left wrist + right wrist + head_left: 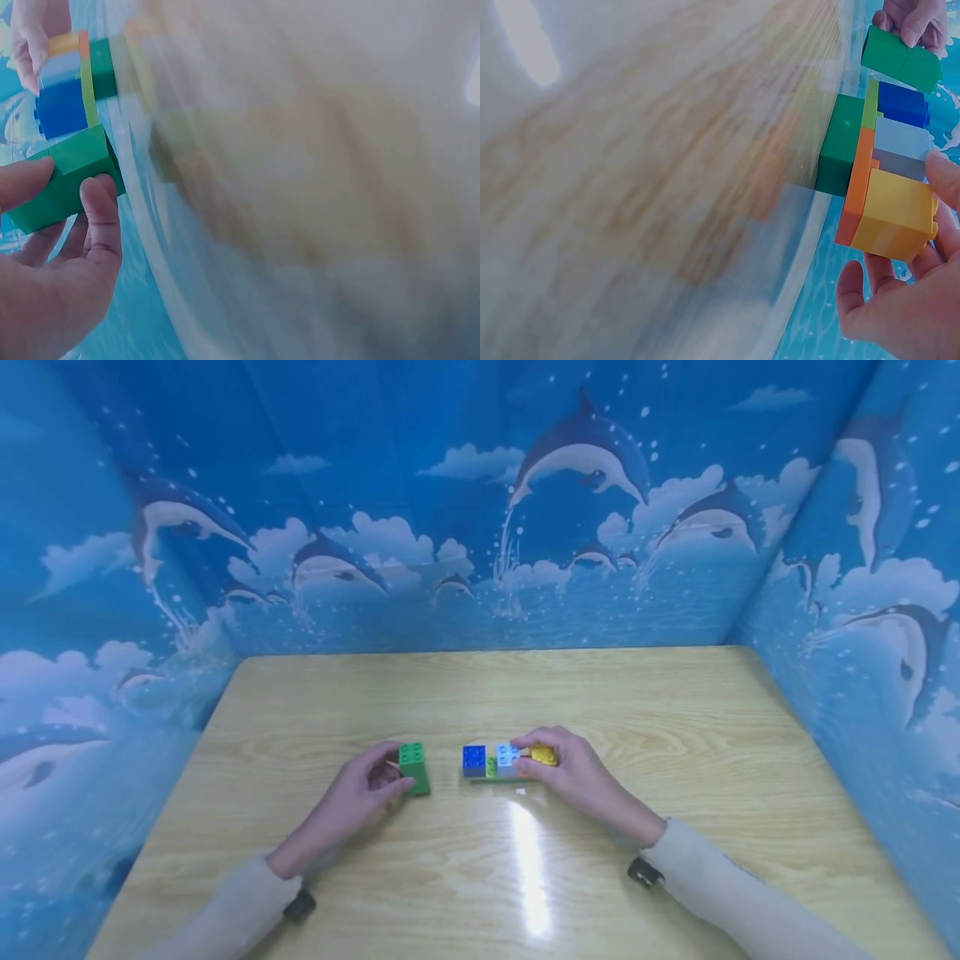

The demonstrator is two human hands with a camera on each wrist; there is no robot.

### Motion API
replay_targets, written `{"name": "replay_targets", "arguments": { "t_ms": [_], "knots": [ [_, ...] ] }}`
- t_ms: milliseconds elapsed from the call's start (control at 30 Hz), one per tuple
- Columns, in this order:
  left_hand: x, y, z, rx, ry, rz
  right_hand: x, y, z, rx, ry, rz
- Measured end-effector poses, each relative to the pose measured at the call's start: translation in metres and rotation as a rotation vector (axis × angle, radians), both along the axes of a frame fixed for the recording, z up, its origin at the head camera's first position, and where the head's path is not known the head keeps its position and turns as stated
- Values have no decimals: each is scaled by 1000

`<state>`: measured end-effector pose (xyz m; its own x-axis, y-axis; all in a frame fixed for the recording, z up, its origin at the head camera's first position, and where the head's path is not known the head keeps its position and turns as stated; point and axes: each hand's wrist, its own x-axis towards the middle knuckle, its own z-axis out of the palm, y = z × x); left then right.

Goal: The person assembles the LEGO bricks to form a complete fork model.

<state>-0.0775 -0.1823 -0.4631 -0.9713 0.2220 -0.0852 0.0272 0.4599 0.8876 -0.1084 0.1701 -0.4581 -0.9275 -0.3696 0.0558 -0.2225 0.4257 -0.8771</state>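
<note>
My left hand (363, 781) pinches a stack of green toy bricks (415, 770) between thumb and fingers, upright on or just over the table. In the left wrist view a seam runs across the green stack (67, 178). To its right stands a toy brick structure, which my right hand (566, 768) grips at its right end. It has a dark blue brick (902, 103), a light blue brick (901, 146) and a yellow brick (895, 214) on top. Beneath them lie a lime green piece (871, 105) and an orange piece (857, 196), over a dark green brick (840, 146). A gap separates structure and stack.
The wood-grain table (360, 693) has blue dolphin-print curtains (465, 527) behind it and at both sides. A bright light reflection (529, 868) lies on its surface in front of the structure.
</note>
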Motion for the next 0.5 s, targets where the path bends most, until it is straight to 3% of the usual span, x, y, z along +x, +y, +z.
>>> {"name": "replay_targets", "arguments": {
  "t_ms": [233, 500],
  "knots": [
    [8, 17, 1, 4, -28, -15, 0, 0, 0, 9, -14, -12],
    [15, 35, 0, 34, 34, -158, 1, 0, 1, 6, -24, -15]
  ]
}}
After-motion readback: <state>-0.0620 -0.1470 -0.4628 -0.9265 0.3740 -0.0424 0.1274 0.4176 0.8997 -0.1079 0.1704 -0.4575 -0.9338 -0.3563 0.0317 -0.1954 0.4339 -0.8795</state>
